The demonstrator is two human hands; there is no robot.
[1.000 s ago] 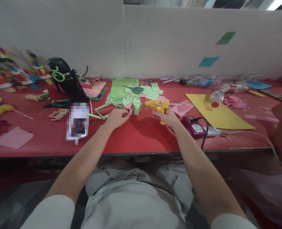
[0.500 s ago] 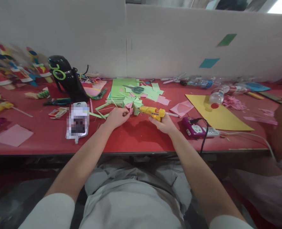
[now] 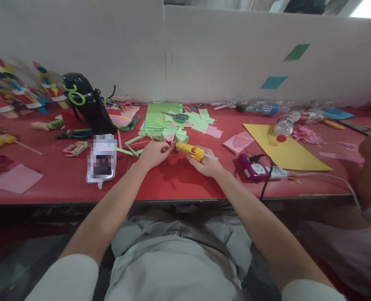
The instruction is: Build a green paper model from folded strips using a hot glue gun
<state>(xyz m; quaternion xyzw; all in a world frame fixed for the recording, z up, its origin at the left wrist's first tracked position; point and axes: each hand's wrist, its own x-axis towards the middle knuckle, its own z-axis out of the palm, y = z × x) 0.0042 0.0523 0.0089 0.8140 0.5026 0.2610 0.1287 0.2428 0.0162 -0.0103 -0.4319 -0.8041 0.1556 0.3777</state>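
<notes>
A folded green and pink paper flower (image 3: 174, 135) lies on the red table (image 3: 179, 179) in front of me. My left hand (image 3: 153, 154) is closed, pinching the flower's near edge. My right hand (image 3: 205, 162) grips a yellow glue gun (image 3: 190, 150), its nozzle pointing left at the flower's near side, close to my left fingertips. A clear glue stick pokes out of the gun's back end.
A phone (image 3: 102, 160) lies left of my left arm. Behind it stands a black bottle (image 3: 85, 103). Green paper sheets with scissors (image 3: 178, 117) sit behind the flower. A purple power strip (image 3: 254, 166) and yellow sheet (image 3: 284, 147) are right. Another person's hand (image 3: 370, 171) is at far right.
My right hand has carried the glue gun left and down, turning its nozzle towards the paper flower. My left hand has stayed on the flower.
</notes>
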